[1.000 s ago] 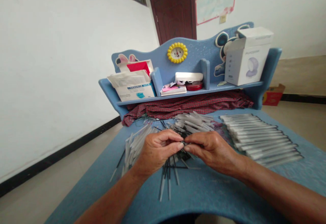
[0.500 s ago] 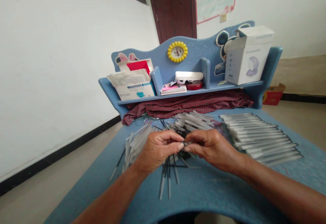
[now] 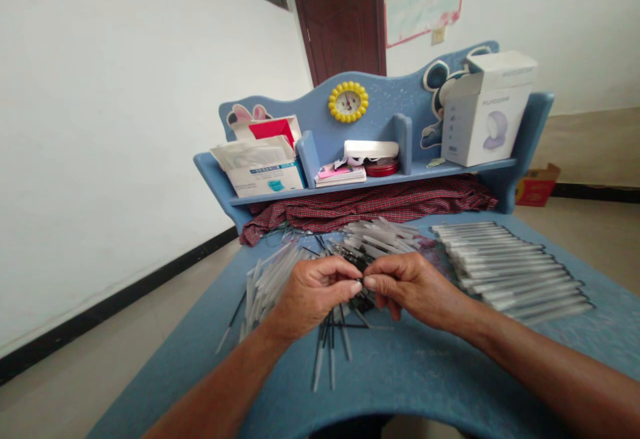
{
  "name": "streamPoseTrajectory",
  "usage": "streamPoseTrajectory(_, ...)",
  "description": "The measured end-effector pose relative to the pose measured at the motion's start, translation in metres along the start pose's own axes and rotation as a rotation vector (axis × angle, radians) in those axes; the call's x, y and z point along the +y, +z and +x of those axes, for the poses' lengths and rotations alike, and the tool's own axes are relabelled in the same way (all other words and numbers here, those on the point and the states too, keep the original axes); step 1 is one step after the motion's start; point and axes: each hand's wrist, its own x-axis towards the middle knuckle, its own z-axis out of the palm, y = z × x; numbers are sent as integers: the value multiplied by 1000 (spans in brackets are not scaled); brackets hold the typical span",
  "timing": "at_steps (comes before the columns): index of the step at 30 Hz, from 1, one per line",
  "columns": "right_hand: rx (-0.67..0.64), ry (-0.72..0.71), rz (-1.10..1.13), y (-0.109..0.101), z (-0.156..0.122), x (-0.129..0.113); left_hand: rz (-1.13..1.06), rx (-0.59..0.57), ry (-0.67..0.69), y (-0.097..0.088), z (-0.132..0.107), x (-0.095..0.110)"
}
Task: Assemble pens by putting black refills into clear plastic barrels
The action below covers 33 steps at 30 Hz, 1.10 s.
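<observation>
Left hand (image 3: 310, 294), right hand (image 3: 413, 289); thumbs tip-to-tip

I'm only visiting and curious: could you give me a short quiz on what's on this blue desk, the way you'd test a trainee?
1. True or false: the neat row of grey tubes lies on the side of the right hand.
2. What is fixed to the blue shelf back? A) a yellow-rimmed clock B) a mirror C) a lamp
3. Where do the fingers of the left hand meet those of the right?

Key: 1 true. 2 A. 3 Tip to tip, above the loose pile of tubes and rods in the middle of the desk; what they pinch is hidden.
</observation>
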Motion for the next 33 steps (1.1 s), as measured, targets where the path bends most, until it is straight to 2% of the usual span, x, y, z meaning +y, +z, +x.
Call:
streamPoseTrajectory(5,-4,31,1,1,-1,-3,-36,7,-18,2,0,1)
streamPoseTrajectory(10,9,77,110,1,0,0,-60,11,-47,2,-1,-2)
streamPoseTrajectory(16,-12,36,-26,-4,2,2,-62,-5,-59,2,0,-4)
streamPoseTrajectory(22,-107,-36,-119,-7,0,2,-42,16,-41,0,1,-4)
streamPoseTrajectory(29,30,19,-68,-3,1,4,-57,62,-69,0,0,-1)
streamPoseTrajectory(33,-12,-29,-109,-6,2,5,-48,63,-82,0,1,-2)
